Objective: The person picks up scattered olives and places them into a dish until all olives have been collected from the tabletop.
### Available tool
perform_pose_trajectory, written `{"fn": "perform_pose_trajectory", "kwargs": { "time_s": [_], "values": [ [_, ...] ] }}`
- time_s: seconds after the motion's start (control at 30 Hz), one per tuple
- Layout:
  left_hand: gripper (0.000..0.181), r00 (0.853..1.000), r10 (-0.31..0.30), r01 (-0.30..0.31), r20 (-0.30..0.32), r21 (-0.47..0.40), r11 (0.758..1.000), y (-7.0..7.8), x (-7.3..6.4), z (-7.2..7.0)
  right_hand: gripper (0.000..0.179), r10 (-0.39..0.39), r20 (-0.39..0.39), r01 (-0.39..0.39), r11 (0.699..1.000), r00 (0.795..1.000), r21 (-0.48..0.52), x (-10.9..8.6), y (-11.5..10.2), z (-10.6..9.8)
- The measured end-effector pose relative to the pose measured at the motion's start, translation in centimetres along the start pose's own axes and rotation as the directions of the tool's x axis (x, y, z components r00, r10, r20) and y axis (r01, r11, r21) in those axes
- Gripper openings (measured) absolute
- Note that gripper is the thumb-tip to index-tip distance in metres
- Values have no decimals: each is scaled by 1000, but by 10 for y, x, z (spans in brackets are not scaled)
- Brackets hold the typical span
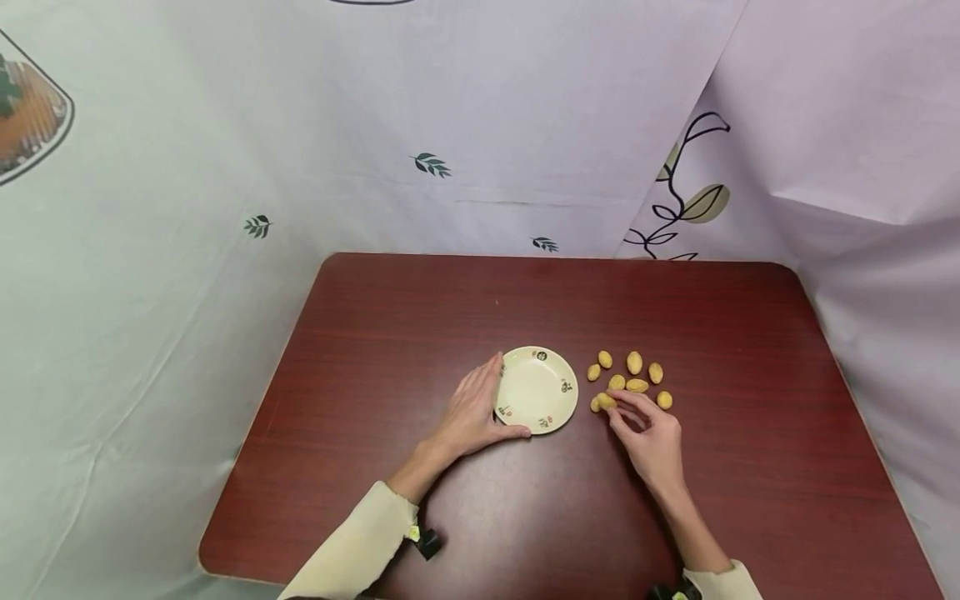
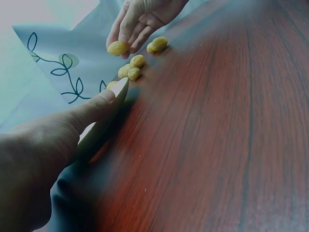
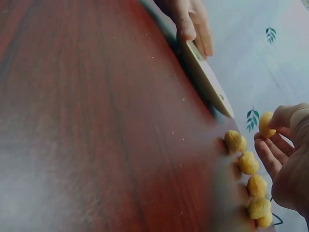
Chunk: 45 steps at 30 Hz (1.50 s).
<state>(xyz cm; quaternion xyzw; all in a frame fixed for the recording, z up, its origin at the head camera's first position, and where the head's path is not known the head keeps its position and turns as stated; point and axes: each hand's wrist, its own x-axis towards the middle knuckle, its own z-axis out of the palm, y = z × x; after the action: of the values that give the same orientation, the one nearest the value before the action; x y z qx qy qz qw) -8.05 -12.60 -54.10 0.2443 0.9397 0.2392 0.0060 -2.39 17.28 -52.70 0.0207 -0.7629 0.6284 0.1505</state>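
A small round cream plate [image 1: 536, 392] with printed motifs near its rim sits mid-table. My left hand [image 1: 471, 415] grips its left side, fingers along the edge and thumb at the near rim; in the left wrist view the thumb [image 2: 99, 105] lies over the rim. To the right of the plate, my right hand [image 1: 654, 437] pinches a small yellow oval piece [image 3: 266, 125] between thumb and fingertips, held above the table. Several similar yellow pieces [image 1: 634, 362] with wrinkled skin lie loosely grouped around and beyond that hand. Their exact kind is unclear.
The dark red wood-grain table [image 1: 405, 325] has rounded corners. Pale cloth [image 1: 480, 125] printed with leaves hangs behind it and along both sides. A small black device [image 1: 429, 543] is strapped at the left wrist.
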Motion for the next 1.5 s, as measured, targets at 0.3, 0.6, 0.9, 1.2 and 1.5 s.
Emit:
{"fn": "perform_pose_trajectory", "kwargs": {
  "time_s": [0.3,0.6,0.9,1.2,1.5],
  "values": [
    [137,1000,-5,5,-15,-13,1000,7,4,3,31,15,2,-15,999,1000,41,7,-3,9],
    [137,1000,-21,21,-12,9,1000,11,6,5,27,49,19,-50,995,999,83,13,-6,16],
    [137,999,-36,36,2,6,999,13,7,6,27,49,52,-55,991,997,119,16,-5,26],
    [136,999,-33,33,-1,12,999,13,6,6,24,73,95,-87,985,993,151,19,-4,36],
    [136,999,-33,33,-7,24,999,13,6,7,24,93,121,-107,988,988,115,18,-3,50]
  ]
}}
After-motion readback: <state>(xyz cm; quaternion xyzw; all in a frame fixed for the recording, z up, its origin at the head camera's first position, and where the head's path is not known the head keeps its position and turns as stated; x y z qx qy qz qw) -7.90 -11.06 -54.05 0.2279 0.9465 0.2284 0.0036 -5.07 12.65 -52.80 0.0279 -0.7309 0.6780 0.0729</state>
